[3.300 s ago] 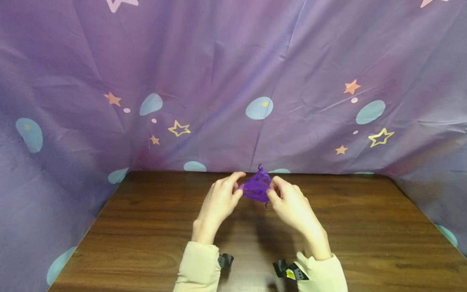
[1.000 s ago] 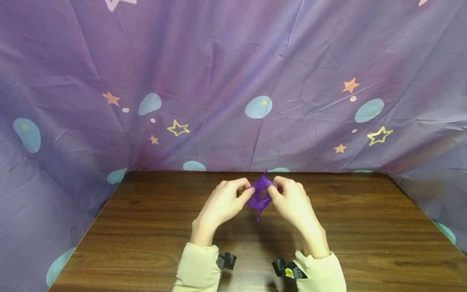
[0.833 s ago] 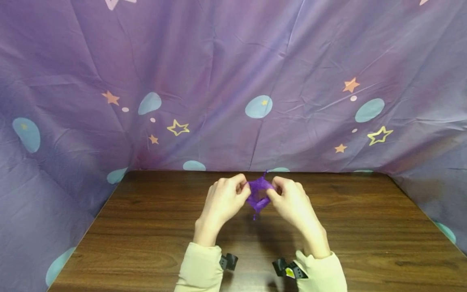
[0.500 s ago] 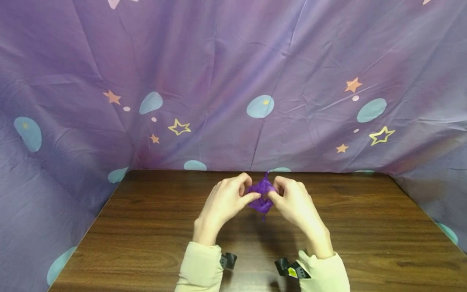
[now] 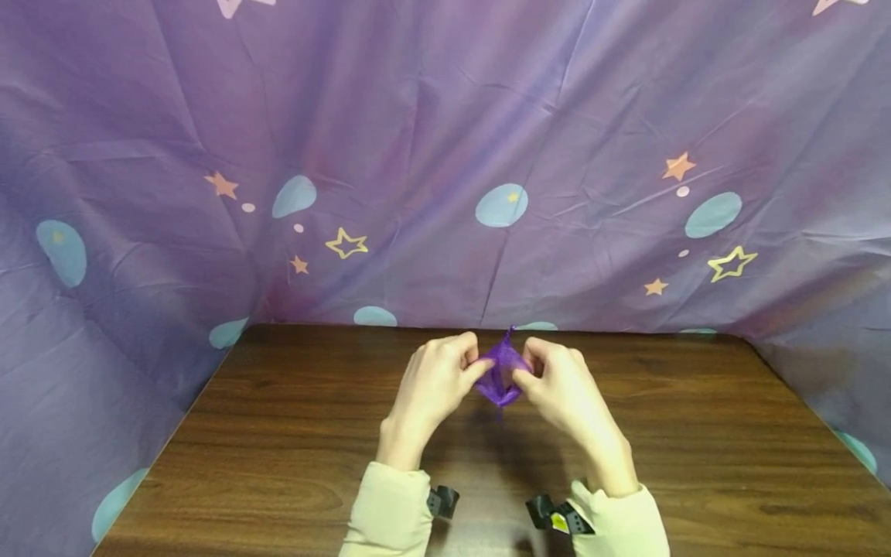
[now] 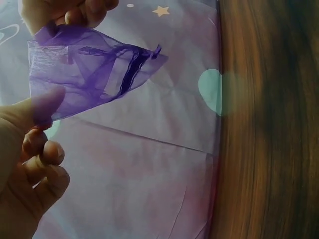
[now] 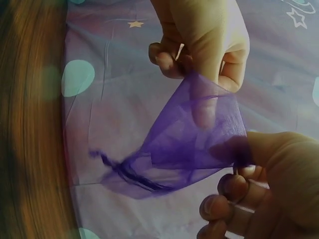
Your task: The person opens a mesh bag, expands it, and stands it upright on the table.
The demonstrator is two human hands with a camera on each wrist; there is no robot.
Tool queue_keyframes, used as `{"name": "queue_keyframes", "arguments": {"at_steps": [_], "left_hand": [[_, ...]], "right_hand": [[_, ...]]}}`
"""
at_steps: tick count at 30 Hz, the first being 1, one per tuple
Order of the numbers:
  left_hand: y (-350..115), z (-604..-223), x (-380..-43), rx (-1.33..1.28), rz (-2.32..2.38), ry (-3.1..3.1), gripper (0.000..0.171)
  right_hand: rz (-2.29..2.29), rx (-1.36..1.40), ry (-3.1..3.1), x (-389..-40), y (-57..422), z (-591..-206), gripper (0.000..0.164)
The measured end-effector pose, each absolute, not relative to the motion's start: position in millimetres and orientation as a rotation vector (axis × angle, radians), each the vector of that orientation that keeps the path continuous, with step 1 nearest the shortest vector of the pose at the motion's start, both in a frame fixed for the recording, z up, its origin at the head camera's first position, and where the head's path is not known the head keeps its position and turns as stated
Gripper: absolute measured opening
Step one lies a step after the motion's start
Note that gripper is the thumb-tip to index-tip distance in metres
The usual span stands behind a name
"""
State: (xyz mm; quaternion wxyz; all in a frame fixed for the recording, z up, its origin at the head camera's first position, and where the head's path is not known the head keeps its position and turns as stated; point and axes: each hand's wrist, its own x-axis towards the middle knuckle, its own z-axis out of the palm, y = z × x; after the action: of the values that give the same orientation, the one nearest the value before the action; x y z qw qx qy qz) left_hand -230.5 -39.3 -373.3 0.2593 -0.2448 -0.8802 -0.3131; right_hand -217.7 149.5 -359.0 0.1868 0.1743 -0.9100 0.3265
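Observation:
A small sheer purple organza pouch [image 5: 503, 393] is held up over the table between both hands. My left hand [image 5: 433, 381] pinches one side of its rim, thumb overlapping the gauze. On the other side my right hand [image 5: 565, 381] grips the rim between thumb and curled fingers. In the right wrist view, the left thumb [image 7: 204, 112] shows through the sheer cloth. The dark purple drawstring [image 6: 133, 69] gathers toward the far end of the pouch, with a knotted tail [image 7: 99, 155] sticking out. Some fingertips are hidden behind the fabric.
A dark brown wooden table [image 5: 278, 433] lies under the hands. Behind it and at both sides hangs a purple curtain [image 5: 418, 139] printed with stars and blue ovals. Black wrist cameras [image 5: 443, 503] sit at the pale sleeves [image 5: 390, 510].
The pouch was drawn out flatter between the hands; then its middle parted into a gap. The left thumb has shifted along the rim, and both hands stay close together.

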Motion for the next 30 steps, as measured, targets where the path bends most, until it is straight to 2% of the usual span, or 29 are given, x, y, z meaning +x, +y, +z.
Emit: {"name": "queue_keyframes", "arguments": {"at_steps": [7, 13, 17, 19, 22, 25, 27, 30], "left_hand": [[-42.9, -370.2, -228.9, -0.71, -1.097, -2.566, 0.039], [-42.9, -369.4, -231.0, -0.833, -1.108, -2.511, 0.024], [-41.0, -371.0, -232.6, -0.761, -1.027, -2.387, 0.019], [-40.8, -372.2, -233.3, -0.72, -1.025, -2.301, 0.018], [-41.0, -372.6, -234.1, -0.691, -1.054, -2.129, 0.013], [-40.7, -371.7, -235.0, -0.694, -1.119, -1.949, 0.011], [-39.5, -371.2, -235.5, -0.721, -1.178, -1.867, 0.011], [-36.8, -371.8, -235.8, -0.764, -1.267, -1.804, 0.012]], "right_hand": [[0.918, 0.557, -2.517, -218.7, 149.9, -357.9, 0.029], [0.94, 0.604, -2.51, -218.8, 150.1, -356.3, 0.028], [1.039, 0.635, -2.555, -218.2, 150.9, -356.4, 0.021], [1.189, 0.619, -2.58, -216.6, 151.5, -355.7, 0.026], [1.444, 0.561, -2.596, -214.5, 152.1, -353.9, 0.048], [1.655, 0.499, -2.584, -214.7, 151.1, -352.6, 0.06], [1.765, 0.447, -2.552, -216.0, 150.6, -352.1, 0.059], [1.994, 0.36, -2.41, -217.2, 151.4, -352.1, 0.048]]}}
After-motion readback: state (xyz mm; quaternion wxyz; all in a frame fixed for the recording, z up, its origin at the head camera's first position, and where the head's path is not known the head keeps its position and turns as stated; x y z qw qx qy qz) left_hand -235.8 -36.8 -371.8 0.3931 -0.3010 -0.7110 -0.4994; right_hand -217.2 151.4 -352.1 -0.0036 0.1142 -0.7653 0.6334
